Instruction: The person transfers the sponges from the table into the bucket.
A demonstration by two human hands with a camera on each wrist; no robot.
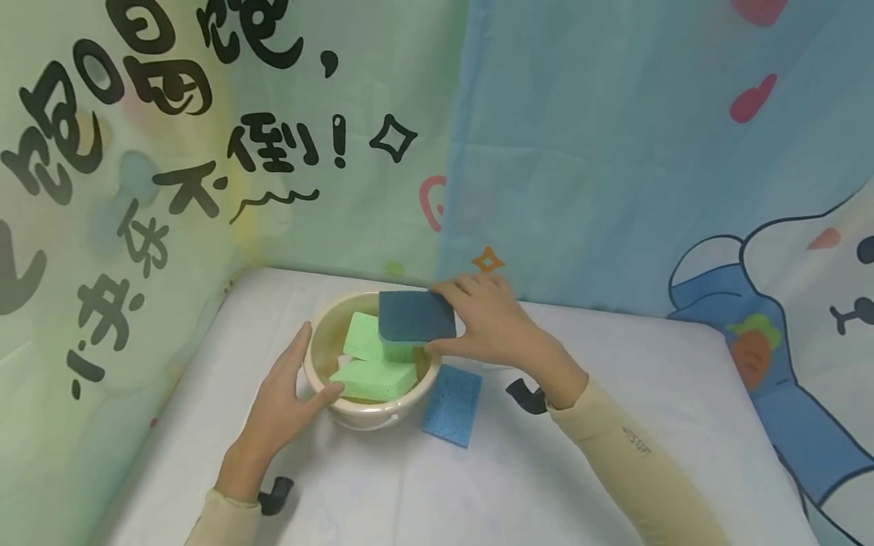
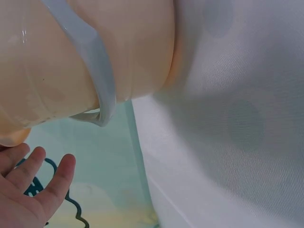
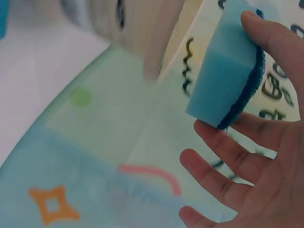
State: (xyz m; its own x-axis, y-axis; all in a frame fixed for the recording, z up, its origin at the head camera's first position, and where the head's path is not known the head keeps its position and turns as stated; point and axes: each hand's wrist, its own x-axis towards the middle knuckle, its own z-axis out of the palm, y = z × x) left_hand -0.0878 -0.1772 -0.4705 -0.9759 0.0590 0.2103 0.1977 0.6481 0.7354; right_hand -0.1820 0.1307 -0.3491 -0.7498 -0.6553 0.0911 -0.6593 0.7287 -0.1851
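Note:
A cream bucket (image 1: 362, 417) stands on the white table, with two light green sponges (image 1: 374, 381) visible inside. My left hand (image 1: 281, 406) is at its left side, fingers fairly straight, the thumb over the near rim. In the left wrist view, a pale handle (image 2: 97, 64) lies along the bucket's wall. Over the bucket's right rim, my right hand (image 1: 490, 320) pinches a blue sponge (image 1: 416, 316) between thumb and fingers. Its dark scouring side faces up in the head view; the right wrist view shows its lighter foam (image 3: 223, 61).
Another blue sponge (image 1: 453, 406) lies flat on the table just right of the bucket. White cloth covers the table (image 1: 410, 493). Printed curtains (image 1: 560, 174) hang behind it and along the left side.

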